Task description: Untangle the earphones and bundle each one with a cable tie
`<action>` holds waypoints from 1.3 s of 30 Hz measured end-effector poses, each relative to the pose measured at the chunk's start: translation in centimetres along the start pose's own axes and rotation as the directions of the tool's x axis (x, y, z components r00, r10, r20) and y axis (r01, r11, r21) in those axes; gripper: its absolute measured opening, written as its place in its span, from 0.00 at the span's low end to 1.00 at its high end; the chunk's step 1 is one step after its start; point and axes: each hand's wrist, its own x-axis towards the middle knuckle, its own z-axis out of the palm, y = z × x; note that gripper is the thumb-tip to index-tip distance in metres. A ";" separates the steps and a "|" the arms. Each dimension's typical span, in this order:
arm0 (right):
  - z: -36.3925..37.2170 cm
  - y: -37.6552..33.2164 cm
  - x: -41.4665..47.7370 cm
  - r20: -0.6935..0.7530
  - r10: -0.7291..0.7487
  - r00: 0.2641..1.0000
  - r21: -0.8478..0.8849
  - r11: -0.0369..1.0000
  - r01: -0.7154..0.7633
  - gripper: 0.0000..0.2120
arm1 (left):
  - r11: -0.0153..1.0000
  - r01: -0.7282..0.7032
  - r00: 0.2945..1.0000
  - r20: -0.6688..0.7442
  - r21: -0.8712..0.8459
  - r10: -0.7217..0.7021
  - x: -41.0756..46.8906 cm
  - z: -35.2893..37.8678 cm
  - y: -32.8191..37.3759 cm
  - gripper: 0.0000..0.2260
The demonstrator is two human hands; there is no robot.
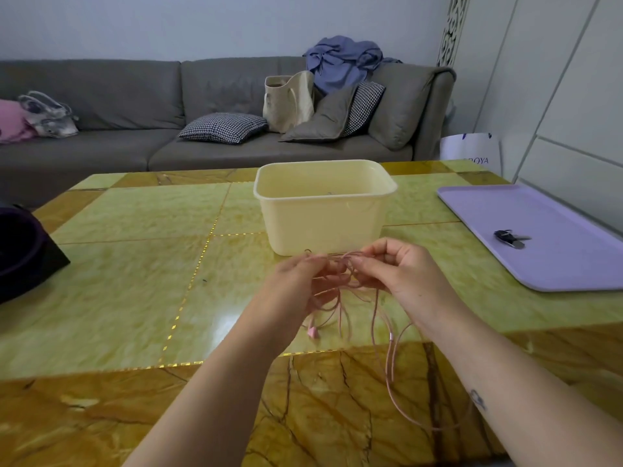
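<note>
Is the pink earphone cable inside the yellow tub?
No, the left hand and right hand hold the cable in front of the tub.

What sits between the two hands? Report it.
The tangled pink earphone cable, pinched by the left hand and right hand, in the head view.

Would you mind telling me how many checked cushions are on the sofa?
2. One checked cushion lies flat on the sofa seat; the other leans behind a grey cushion further right. More may be hidden.
</note>
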 end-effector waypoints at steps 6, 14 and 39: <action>-0.9 0.1 0.4 -0.003 0.057 0.998 0.074 0.996 -0.056 0.02 | 0.947 0.069 0.997 0.046 -0.314 -0.057 -0.3 -0.3 0.9 0.18; -1.8 -0.3 0.4 0.045 0.001 0.999 -0.318 0.948 0.014 0.04 | 0.995 0.096 0.995 0.019 -0.006 -0.096 -0.4 -1.1 1.9 0.18; -3.5 1.6 2.4 -0.282 0.290 0.915 0.663 0.748 -0.032 0.16 | 0.894 -0.182 0.787 -0.485 0.408 0.382 1.9 -5.5 0.9 0.05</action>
